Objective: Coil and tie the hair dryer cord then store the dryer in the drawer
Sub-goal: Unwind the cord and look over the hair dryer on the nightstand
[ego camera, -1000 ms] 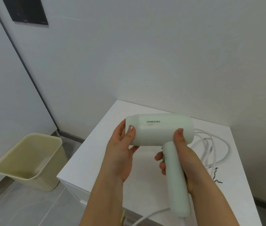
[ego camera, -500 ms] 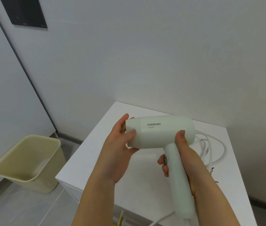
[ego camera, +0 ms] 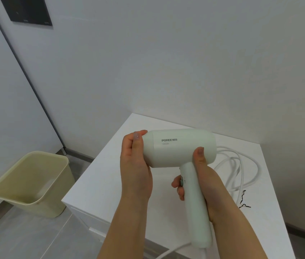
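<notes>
A pale green hair dryer [ego camera: 178, 148] is held up above the white cabinet top [ego camera: 110, 176]. My left hand [ego camera: 135, 161] wraps around the nozzle end of its barrel. My right hand [ego camera: 202, 176] grips the handle just under the barrel, thumb up on the barrel's side. The white cord [ego camera: 241, 169] lies in loose loops on the cabinet top behind the dryer, and a stretch of it leaves the handle's bottom end. A thin black twist tie [ego camera: 243, 200] lies on the top at the right.
A beige waste bin [ego camera: 30, 182] stands on the grey floor left of the cabinet. White walls close in behind and to the right. A drawer front edge [ego camera: 84, 215] shows below the cabinet's near-left corner.
My left hand has slid from under the barrel to cover its nozzle end. The dryer stays at about the same height.
</notes>
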